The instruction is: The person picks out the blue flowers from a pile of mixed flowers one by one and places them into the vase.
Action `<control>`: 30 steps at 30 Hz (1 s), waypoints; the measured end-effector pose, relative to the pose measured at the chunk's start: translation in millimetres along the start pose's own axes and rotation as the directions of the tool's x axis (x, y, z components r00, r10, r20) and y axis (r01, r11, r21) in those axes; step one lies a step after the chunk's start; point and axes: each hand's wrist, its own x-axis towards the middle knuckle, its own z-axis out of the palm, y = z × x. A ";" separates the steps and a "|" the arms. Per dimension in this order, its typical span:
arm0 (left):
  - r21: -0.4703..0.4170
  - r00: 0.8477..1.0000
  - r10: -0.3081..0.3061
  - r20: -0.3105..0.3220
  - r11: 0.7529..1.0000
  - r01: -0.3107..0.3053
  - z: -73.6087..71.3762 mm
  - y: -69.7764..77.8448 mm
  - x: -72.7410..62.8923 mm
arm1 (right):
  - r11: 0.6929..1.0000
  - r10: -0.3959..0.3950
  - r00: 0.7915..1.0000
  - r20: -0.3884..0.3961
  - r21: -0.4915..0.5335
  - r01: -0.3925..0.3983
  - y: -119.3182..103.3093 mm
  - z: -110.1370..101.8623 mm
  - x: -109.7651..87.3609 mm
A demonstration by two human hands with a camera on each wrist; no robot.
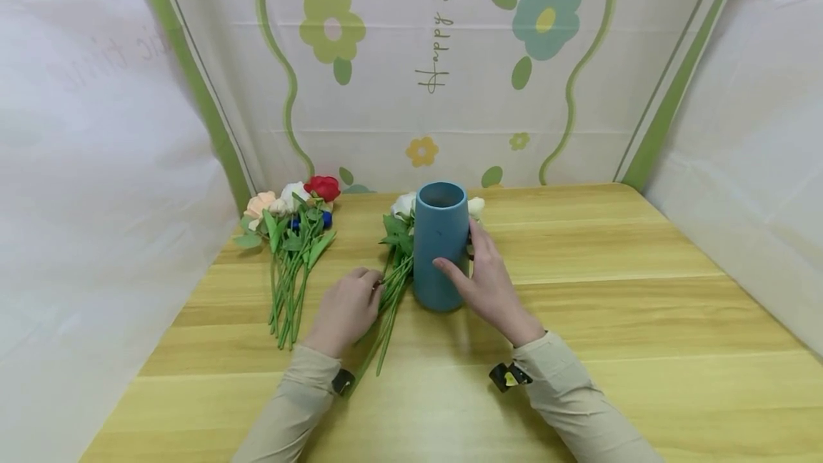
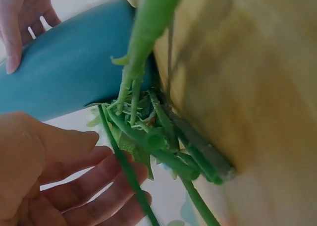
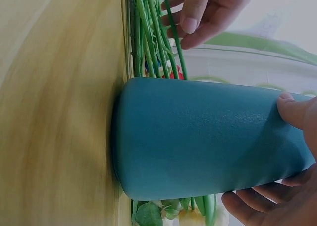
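Observation:
A tall blue vase (image 1: 441, 256) stands upright on the table. My right hand (image 1: 491, 284) holds it from the right, thumb on the near side and fingers round the far side, as the right wrist view also shows. Just left of the vase lies a bunch of green flower stems (image 1: 393, 291), with a white flower (image 1: 403, 206) at its far end. My left hand (image 1: 347, 309) is at these stems. In the left wrist view, one thin stem (image 2: 126, 169) passes in front of the loosely bent fingers (image 2: 106, 186), and the thumb stays apart from it.
Farther left lies a second bunch of artificial flowers (image 1: 292, 249), with peach, white, red and blue heads. A pale flower (image 1: 476, 207) shows behind the vase. The wooden table (image 1: 617, 306) is bordered by printed cloth (image 1: 386, 106) at the back and sides.

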 end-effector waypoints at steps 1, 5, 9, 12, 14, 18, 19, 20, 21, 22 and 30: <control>0.003 1.000 -0.004 0.011 1.000 0.004 0.4 -0.2 0.3 | 1.000 0.000 1.000 -0.001 -0.001 0.000 0.0 0.1 0.1; 0.026 0.997 -0.025 0.066 0.999 0.024 4.1 -2.6 0.3 | 1.000 0.003 1.000 -0.003 0.010 -0.003 -0.1 0.2 0.1; 0.020 0.995 -0.040 0.093 0.999 0.038 6.0 -4.2 -0.3 | 1.000 0.005 1.000 0.000 0.021 -0.005 0.6 0.5 0.7; -0.002 0.996 -0.035 0.083 0.999 0.035 6.6 -5.3 0.0 | 1.000 0.010 1.000 0.004 0.020 -0.010 0.8 0.5 1.0; -0.018 0.998 -0.028 0.065 0.999 0.029 6.8 -7.0 1.0 | 1.000 0.015 1.000 0.007 0.018 -0.015 0.7 0.3 1.0; -0.062 1.000 -0.021 -0.013 0.998 0.020 1.7 -11.5 3.4 | 1.000 0.015 1.000 0.008 0.019 -0.015 1.0 0.5 1.0; -0.071 0.999 -0.027 -0.043 0.997 0.024 -1.4 -12.8 4.0 | 1.000 0.010 1.000 0.005 0.021 -0.011 1.2 0.6 1.2; -0.075 0.996 -0.034 -0.077 0.997 0.029 -5.3 -14.2 4.4 | 1.000 0.006 1.000 0.002 0.022 -0.006 1.4 0.7 1.3; -0.076 0.992 -0.046 -0.114 0.996 0.037 -9.2 -16.2 4.6 | 1.000 0.002 1.000 0.000 0.025 -0.002 1.6 0.8 1.4; -0.076 0.987 -0.062 -0.150 0.996 0.051 -13.5 -18.1 4.7 | 1.000 -0.002 1.000 -0.002 0.028 0.002 1.9 0.9 1.6; -0.082 0.897 -0.286 -0.337 0.958 0.275 -37.8 -46.9 1.1 | 0.999 -0.014 1.000 -0.004 0.028 0.014 2.5 1.2 1.6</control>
